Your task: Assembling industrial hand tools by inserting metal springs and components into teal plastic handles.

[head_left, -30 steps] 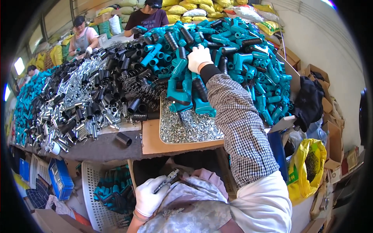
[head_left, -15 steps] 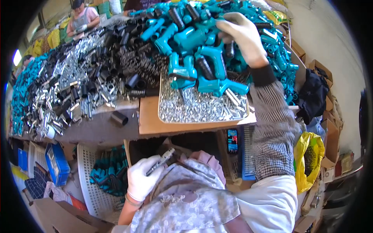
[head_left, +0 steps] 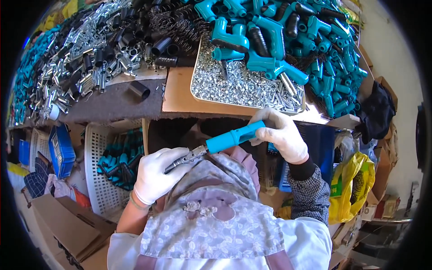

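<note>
My left hand (head_left: 157, 173), in a white glove, grips a slim silver metal shaft assembly (head_left: 192, 155). Its tip points up and right and meets the near end of a teal plastic tool housing (head_left: 225, 141); whether it has entered the opening I cannot tell. Fingers of my right hand (head_left: 284, 138), also white-gloved, pinch the far, slotted end of that housing. Both hands are in front of my apron, below the table edge. Beyond them stands a shallow tray (head_left: 192, 88) of small shiny metal pieces, with teal pistol-shaped housings (head_left: 272, 38) lying on top.
Silver tubes (head_left: 58, 81), black sleeves (head_left: 160, 46) and dark springs (head_left: 184, 22) heap over the table's left and middle. More teal housings (head_left: 342, 67) pile up at right. Below left, a white perforated basket (head_left: 96, 175) holds teal tools. A yellow bag (head_left: 355, 184) stands low at right.
My right hand has come down from the heap to my lap, now holding a teal housing. The metal shaft in my left hand has met it. The view has tilted down.
</note>
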### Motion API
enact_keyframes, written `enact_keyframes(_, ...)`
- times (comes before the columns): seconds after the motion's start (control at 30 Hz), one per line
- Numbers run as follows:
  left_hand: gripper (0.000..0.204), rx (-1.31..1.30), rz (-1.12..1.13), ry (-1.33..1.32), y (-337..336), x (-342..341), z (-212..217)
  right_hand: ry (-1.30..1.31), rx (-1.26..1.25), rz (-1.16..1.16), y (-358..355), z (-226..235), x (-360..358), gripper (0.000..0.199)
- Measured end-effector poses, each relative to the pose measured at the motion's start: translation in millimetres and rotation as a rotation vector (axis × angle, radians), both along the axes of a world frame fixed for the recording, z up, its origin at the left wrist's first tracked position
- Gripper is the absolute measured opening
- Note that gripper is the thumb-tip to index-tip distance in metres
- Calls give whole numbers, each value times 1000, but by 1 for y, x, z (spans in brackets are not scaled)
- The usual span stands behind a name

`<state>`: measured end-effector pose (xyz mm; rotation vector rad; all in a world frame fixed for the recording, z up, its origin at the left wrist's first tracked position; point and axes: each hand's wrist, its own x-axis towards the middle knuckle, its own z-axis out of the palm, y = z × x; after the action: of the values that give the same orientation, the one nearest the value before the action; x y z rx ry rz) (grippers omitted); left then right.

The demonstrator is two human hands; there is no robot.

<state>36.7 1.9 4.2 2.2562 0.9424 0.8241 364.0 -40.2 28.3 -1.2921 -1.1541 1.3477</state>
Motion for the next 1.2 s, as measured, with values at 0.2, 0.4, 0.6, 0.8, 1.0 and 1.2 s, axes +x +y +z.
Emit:
enact_keyframes(0.2,36,-30,-74,53,-5,5,-1,-430,7,436,9,10,-20,32)
enact_keyframes(0.4,51,38,-207,166,-9,11,2,-455,156,554,12,-14,-47,34)
enact_keyframes(0.6,55,56,-248,131,-10,11,-7,-613,240,452,-7,-13,-61,39)
enact_keyframes(0.8,54,-7,-304,55,-12,20,-5,-367,189,466,-9,-25,-52,49)
enact_keyframes(1.0,52,46,-357,-6,-14,49,-9,-330,-11,511,-5,-28,-61,62)
enact_keyframes(1.2,45,91,-326,110,-12,57,-11,-704,536,469,10,-9,-29,28)
